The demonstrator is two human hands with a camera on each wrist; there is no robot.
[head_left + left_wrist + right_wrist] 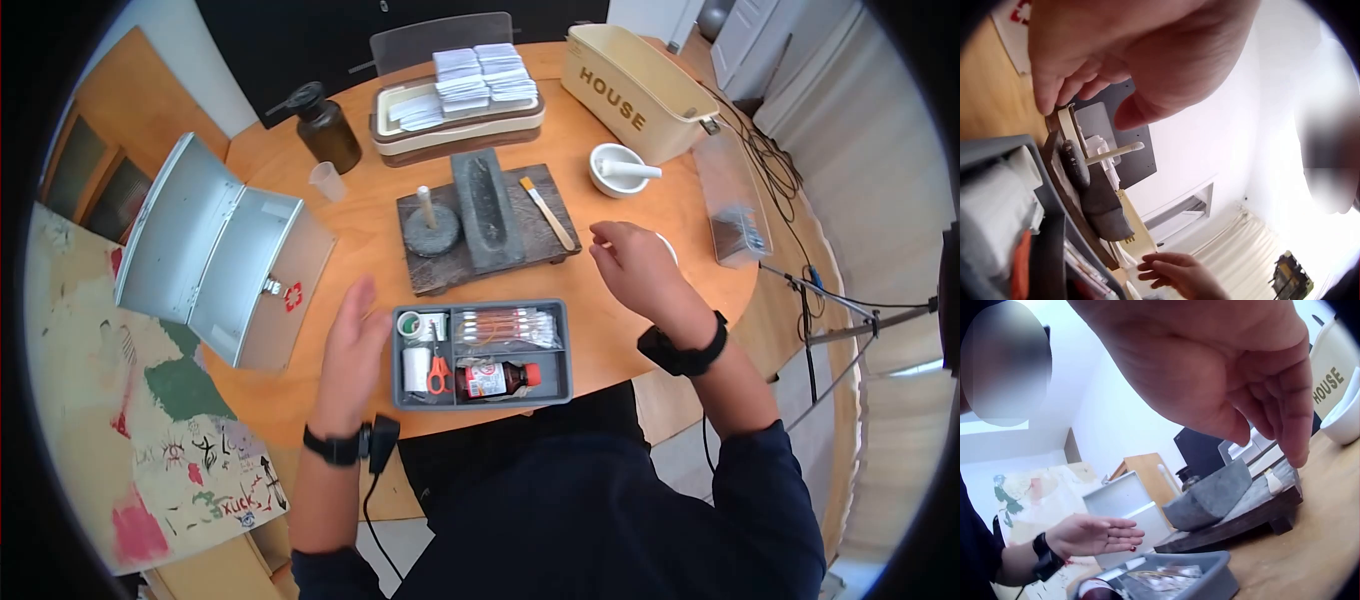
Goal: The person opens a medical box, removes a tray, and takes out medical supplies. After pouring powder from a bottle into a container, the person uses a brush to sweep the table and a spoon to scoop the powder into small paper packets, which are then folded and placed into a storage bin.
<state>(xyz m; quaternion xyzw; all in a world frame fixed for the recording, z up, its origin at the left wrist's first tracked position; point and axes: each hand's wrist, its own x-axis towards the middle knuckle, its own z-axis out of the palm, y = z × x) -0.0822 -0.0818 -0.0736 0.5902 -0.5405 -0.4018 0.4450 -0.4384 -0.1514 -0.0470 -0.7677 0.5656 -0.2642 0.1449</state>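
My left hand (352, 345) hovers at the left side of a grey divided tray (500, 403), fingers straight and nothing in them. My right hand (645, 270) is held over the table's right side, fingers loosely bent and holding nothing; it partly covers a white rim (670, 250). Inside the tray lie a tape roll (409, 323), a white bandage roll (417, 370), orange-handled scissors (438, 374), bagged cotton swabs (505, 327) and a brown bottle (497, 380) with a red cap. The right wrist view shows the left palm (1094, 534) turned sideways above the tray.
Behind the tray, a wooden board (425, 275) bears a stone trough (487, 210), a stone wheel (432, 232) and a brush (547, 212). Around it stand an open metal box (250, 270), brown jar (328, 130), plastic cup (327, 182), mortar (610, 182) and cream bin (640, 95).
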